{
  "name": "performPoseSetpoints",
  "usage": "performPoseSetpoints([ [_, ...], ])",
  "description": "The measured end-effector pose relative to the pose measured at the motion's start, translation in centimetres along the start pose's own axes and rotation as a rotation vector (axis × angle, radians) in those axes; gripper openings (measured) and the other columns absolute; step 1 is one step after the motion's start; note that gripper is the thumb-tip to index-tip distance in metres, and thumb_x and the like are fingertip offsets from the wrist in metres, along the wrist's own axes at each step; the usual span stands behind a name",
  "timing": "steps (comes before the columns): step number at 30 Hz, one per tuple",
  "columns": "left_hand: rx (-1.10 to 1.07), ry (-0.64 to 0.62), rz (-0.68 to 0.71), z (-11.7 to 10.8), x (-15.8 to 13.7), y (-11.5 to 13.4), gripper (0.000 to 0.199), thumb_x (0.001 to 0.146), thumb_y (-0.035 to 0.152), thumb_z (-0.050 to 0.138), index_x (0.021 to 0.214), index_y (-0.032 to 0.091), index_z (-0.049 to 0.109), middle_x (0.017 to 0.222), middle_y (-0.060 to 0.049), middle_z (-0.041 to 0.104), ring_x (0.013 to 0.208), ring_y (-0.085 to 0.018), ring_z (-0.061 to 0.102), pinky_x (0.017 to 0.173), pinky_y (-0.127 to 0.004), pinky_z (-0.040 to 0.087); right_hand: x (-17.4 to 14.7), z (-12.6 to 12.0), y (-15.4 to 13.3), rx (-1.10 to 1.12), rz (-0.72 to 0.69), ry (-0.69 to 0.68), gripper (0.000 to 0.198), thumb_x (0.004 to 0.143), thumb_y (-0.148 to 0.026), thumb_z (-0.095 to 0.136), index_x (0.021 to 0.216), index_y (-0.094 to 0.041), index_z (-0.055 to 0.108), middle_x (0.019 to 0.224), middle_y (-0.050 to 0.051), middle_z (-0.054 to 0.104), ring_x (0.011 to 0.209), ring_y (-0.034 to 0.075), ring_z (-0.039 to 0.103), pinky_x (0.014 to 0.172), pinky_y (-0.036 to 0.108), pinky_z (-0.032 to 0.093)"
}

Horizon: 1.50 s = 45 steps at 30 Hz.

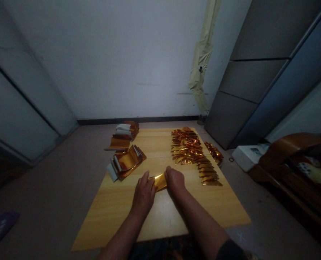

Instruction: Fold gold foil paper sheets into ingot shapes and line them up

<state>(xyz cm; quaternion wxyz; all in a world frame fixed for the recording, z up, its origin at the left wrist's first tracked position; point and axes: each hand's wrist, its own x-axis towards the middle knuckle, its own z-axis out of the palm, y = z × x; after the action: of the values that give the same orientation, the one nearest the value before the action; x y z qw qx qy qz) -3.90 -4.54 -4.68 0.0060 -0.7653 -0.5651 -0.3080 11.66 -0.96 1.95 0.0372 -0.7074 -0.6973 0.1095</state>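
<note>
A shiny strip of gold foil paper lies low over the wooden table between my hands. My left hand has its fingers closed on the strip's left end. Curled into a fist-like grip, my right hand holds the other end; the fingertips are hidden. Left of my hands are stacked sheets of gold foil paper with pale backing. On the right, overlapping rows of folded gold foil pieces cover part of the tabletop, and a shorter row runs nearer to me.
The light wooden table stands before a white wall. More foil sheets overhang its far left edge. Beyond the right edge is a heap of folded foil. A grey refrigerator, a white box and carved wooden furniture stand to the right.
</note>
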Motion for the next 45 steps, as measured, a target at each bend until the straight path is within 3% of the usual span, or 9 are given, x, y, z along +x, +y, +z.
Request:
performPoseSetpoints([
  [20, 0.008, 0.058, 0.014, 0.2, 0.1, -0.1, 0.022, 0.091, 0.019, 0.048, 0.103, 0.016, 0.066, 0.131, -0.016, 0.054, 0.110, -0.027, 0.056, 0.092, -0.045, 0.053, -0.2, 0.9, -0.2, -0.071, -0.027, 0.008, 0.020, 0.096, -0.014, 0.040, 0.107, -0.015, 0.057, 0.097, 0.013, 0.070, 0.085, 0.022, 0.071, 0.068, 0.027, 0.049],
  [33, 0.146, -0.054, -0.035, -0.3, 0.2, 0.6, 0.025, 0.089, 0.019, 0.050, 0.107, 0.018, 0.067, 0.135, -0.015, 0.053, 0.109, -0.027, 0.055, 0.090, -0.044, 0.051, -0.5, 0.5, -0.6, -0.085, -0.020, -0.013, 0.022, 0.096, -0.014, 0.038, 0.109, -0.016, 0.055, 0.099, 0.014, 0.069, 0.086, 0.022, 0.070, 0.069, 0.027, 0.048],
  [41, 0.198, -0.149, -0.071, -1.2, 0.4, 1.2, 0.028, 0.090, 0.023, 0.049, 0.112, 0.022, 0.067, 0.138, -0.014, 0.053, 0.114, -0.030, 0.053, 0.089, -0.047, 0.045, -0.6, 0.0, 0.3, -0.020, 0.038, 0.010, 0.023, 0.099, -0.026, 0.038, 0.109, -0.017, 0.055, 0.100, 0.012, 0.068, 0.085, 0.021, 0.069, 0.066, 0.026, 0.044],
  [45, 0.221, -0.158, -0.081, -1.7, 0.6, 1.7, 0.028, 0.090, 0.024, 0.049, 0.112, 0.022, 0.068, 0.138, -0.014, 0.054, 0.115, -0.030, 0.053, 0.090, -0.047, 0.044, -1.1, 0.0, 1.6, 0.107, 0.047, 0.043, 0.029, 0.095, -0.035, 0.045, 0.117, -0.019, 0.054, 0.110, 0.009, 0.065, 0.091, 0.020, 0.066, 0.072, 0.027, 0.043],
])
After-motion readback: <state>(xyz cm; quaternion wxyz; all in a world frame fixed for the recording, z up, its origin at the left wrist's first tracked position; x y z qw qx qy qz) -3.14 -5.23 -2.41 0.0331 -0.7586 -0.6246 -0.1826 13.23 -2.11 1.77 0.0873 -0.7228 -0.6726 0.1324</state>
